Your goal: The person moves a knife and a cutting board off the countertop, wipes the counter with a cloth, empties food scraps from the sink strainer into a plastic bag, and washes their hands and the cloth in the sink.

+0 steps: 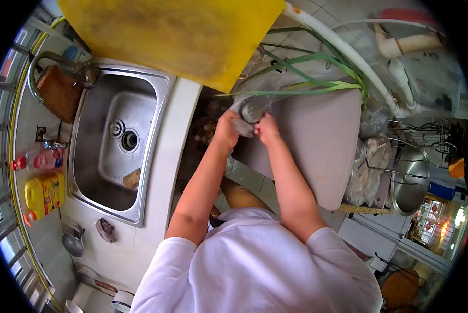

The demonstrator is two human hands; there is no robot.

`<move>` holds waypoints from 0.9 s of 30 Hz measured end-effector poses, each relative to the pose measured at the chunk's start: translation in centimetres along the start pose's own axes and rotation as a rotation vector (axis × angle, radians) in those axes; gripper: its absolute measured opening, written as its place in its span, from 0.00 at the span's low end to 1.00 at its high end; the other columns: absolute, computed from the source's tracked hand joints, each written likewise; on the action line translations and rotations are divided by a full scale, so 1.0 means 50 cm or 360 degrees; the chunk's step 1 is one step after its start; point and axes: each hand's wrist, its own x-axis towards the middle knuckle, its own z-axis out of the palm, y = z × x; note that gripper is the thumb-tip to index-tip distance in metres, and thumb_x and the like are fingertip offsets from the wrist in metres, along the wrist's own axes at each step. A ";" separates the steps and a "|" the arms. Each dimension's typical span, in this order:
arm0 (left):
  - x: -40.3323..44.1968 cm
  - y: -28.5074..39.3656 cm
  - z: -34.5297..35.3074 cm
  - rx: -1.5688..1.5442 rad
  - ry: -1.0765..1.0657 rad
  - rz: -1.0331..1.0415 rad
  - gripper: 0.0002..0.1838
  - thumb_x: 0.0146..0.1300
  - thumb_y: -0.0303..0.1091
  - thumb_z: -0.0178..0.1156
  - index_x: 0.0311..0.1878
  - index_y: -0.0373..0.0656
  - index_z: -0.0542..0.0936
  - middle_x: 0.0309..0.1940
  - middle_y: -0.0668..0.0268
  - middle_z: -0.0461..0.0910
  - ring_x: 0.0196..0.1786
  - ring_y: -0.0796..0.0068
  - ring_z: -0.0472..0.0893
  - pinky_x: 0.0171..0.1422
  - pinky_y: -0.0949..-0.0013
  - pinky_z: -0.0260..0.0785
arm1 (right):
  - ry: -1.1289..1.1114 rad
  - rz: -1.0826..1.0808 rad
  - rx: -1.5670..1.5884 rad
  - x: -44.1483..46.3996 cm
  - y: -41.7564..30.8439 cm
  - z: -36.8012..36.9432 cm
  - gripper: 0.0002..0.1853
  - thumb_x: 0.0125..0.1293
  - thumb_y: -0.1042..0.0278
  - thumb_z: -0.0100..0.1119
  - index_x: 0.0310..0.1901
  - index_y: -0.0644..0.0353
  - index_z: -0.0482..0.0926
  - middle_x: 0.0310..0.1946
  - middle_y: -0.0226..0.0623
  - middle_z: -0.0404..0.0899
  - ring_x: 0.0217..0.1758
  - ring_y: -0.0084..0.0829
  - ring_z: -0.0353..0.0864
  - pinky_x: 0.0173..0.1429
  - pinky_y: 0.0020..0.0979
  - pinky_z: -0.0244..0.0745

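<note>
The left grip (226, 131) holds a clear plastic bag (243, 128); the right grip (266, 129) is narrow at its edge, its pinch not clear. Between them, slightly beyond, is a round item (252, 112). If the thin plastic slips or tears, it may fall. Farther beyond lie green leaves (343, 85); rightward, the grey table (317, 151).
</note>
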 end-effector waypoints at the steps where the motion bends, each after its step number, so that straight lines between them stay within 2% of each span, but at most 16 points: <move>1: 0.004 -0.004 -0.003 -0.0023 -0.0046 -0.0030 0.12 0.49 0.29 0.49 0.37 0.38 0.74 0.35 0.61 0.74 0.38 0.62 0.75 0.45 0.61 0.68 | 0.0254 -0.0017 -0.0835 0.010 0.005 0.003 0.12 0.65 0.76 0.39 0.45 0.55 0.72 0.26 0.28 0.71 0.18 0.19 0.62 0.19 0.23 0.58; 3: 0.009 -0.008 -0.009 -0.0011 0.0008 -0.0040 0.12 0.49 0.29 0.49 0.37 0.38 0.74 0.35 0.61 0.74 0.38 0.63 0.75 0.45 0.61 0.68 | 0.0308 -0.0092 -0.0824 0.009 0.001 0.009 0.12 0.64 0.75 0.40 0.46 0.55 0.72 0.25 0.28 0.70 0.18 0.18 0.62 0.19 0.24 0.59; 5: 0.014 -0.012 -0.019 -0.0009 0.0068 -0.0055 0.11 0.49 0.29 0.49 0.37 0.38 0.75 0.35 0.61 0.74 0.38 0.64 0.74 0.45 0.62 0.68 | 0.0109 -0.0143 -0.0055 -0.014 -0.012 0.018 0.14 0.62 0.76 0.39 0.46 0.59 0.72 0.24 0.31 0.71 0.17 0.20 0.64 0.18 0.25 0.60; 6: 0.012 -0.006 -0.022 0.0009 0.0074 -0.0061 0.11 0.49 0.29 0.49 0.37 0.39 0.75 0.35 0.62 0.74 0.39 0.64 0.74 0.46 0.62 0.67 | 0.0114 -0.0139 -0.0055 -0.020 -0.012 0.012 0.14 0.62 0.76 0.39 0.46 0.59 0.72 0.24 0.31 0.71 0.17 0.20 0.64 0.18 0.25 0.60; 8: 0.012 0.000 -0.020 0.0029 0.0078 -0.0061 0.11 0.50 0.30 0.49 0.37 0.39 0.75 0.35 0.62 0.74 0.39 0.64 0.74 0.46 0.62 0.67 | -0.0168 -0.0045 0.0671 -0.023 -0.018 0.001 0.14 0.61 0.75 0.39 0.47 0.60 0.72 0.23 0.31 0.72 0.17 0.21 0.65 0.18 0.26 0.60; 9: -0.003 0.010 -0.003 -0.0024 -0.0009 -0.0064 0.11 0.50 0.30 0.50 0.38 0.40 0.75 0.35 0.63 0.74 0.39 0.64 0.74 0.47 0.62 0.67 | -0.0164 -0.0043 0.0674 -0.011 -0.008 -0.003 0.14 0.61 0.75 0.39 0.47 0.60 0.72 0.23 0.31 0.72 0.17 0.21 0.65 0.18 0.26 0.60; 11: -0.004 0.003 0.002 -0.0071 -0.0103 -0.0074 0.11 0.50 0.30 0.50 0.38 0.40 0.74 0.36 0.63 0.74 0.40 0.64 0.74 0.47 0.62 0.67 | 0.0325 0.0020 -0.0884 0.024 0.020 -0.012 0.12 0.63 0.75 0.41 0.45 0.56 0.72 0.23 0.28 0.70 0.17 0.18 0.63 0.18 0.24 0.60; 13: 0.014 -0.012 -0.011 0.0164 -0.0021 -0.0073 0.22 0.51 0.34 0.45 0.50 0.39 0.73 0.45 0.59 0.76 0.47 0.61 0.76 0.53 0.59 0.66 | 0.0408 -0.0035 -0.0721 0.008 0.008 0.005 0.11 0.63 0.74 0.40 0.44 0.57 0.72 0.22 0.28 0.70 0.17 0.18 0.63 0.17 0.25 0.59; 16: 0.030 -0.019 -0.044 0.0157 -0.0008 -0.0095 0.21 0.51 0.34 0.46 0.50 0.40 0.72 0.44 0.60 0.76 0.46 0.62 0.75 0.53 0.59 0.66 | 0.0307 -0.0105 -0.0249 -0.002 0.004 -0.006 0.15 0.61 0.77 0.38 0.46 0.62 0.72 0.23 0.32 0.72 0.17 0.23 0.65 0.17 0.27 0.60; 18: 0.028 -0.009 -0.031 0.0134 -0.0081 -0.0122 0.21 0.51 0.34 0.47 0.50 0.40 0.72 0.43 0.61 0.76 0.46 0.62 0.75 0.54 0.59 0.65 | -0.0227 0.0071 0.0795 -0.007 -0.010 -0.024 0.16 0.60 0.78 0.38 0.48 0.64 0.72 0.25 0.34 0.73 0.16 0.25 0.66 0.17 0.27 0.61; 19: 0.002 0.006 -0.001 0.0045 -0.0069 -0.0126 0.15 0.51 0.33 0.50 0.43 0.40 0.73 0.38 0.62 0.75 0.43 0.63 0.74 0.51 0.60 0.66 | -0.0226 0.0070 0.0795 -0.002 -0.009 -0.023 0.16 0.60 0.78 0.38 0.48 0.64 0.72 0.25 0.34 0.73 0.16 0.25 0.66 0.17 0.27 0.61; 20: -0.015 0.012 0.018 -0.0043 -0.0056 -0.0132 0.10 0.50 0.31 0.52 0.36 0.40 0.74 0.33 0.64 0.74 0.40 0.64 0.74 0.48 0.62 0.66 | 0.0081 -0.0038 -0.0195 0.006 -0.006 -0.016 0.15 0.60 0.78 0.39 0.47 0.63 0.73 0.24 0.34 0.73 0.16 0.24 0.66 0.16 0.27 0.61; 21: -0.011 0.005 0.016 -0.0036 -0.0056 -0.0135 0.10 0.50 0.31 0.52 0.36 0.40 0.74 0.33 0.64 0.74 0.40 0.64 0.74 0.48 0.62 0.66 | 0.0384 -0.0144 -0.1181 0.013 0.001 -0.011 0.14 0.60 0.79 0.40 0.46 0.63 0.73 0.24 0.33 0.73 0.15 0.23 0.65 0.16 0.26 0.61; 23: 0.009 -0.012 0.000 0.0027 0.0096 -0.0064 0.10 0.50 0.31 0.52 0.36 0.39 0.75 0.34 0.63 0.74 0.40 0.66 0.74 0.47 0.64 0.66 | 0.0509 -0.0238 -0.1041 0.024 0.007 -0.005 0.14 0.61 0.80 0.39 0.45 0.63 0.73 0.24 0.33 0.73 0.15 0.22 0.66 0.16 0.26 0.61; 25: 0.021 -0.021 -0.018 0.0065 0.0176 0.0018 0.09 0.50 0.30 0.53 0.35 0.39 0.75 0.34 0.63 0.74 0.37 0.67 0.74 0.44 0.63 0.66 | 0.0338 -0.0387 -0.0448 -0.001 0.008 -0.006 0.15 0.63 0.79 0.38 0.48 0.63 0.73 0.22 0.33 0.72 0.15 0.21 0.66 0.15 0.26 0.61; 27: 0.031 -0.009 -0.021 0.0280 0.0267 -0.0008 0.16 0.53 0.32 0.51 0.46 0.36 0.73 0.39 0.60 0.75 0.43 0.61 0.76 0.50 0.58 0.68 | 0.0339 -0.0391 -0.0404 -0.013 0.013 -0.018 0.14 0.66 0.76 0.39 0.48 0.62 0.73 0.22 0.33 0.72 0.15 0.21 0.66 0.16 0.25 0.61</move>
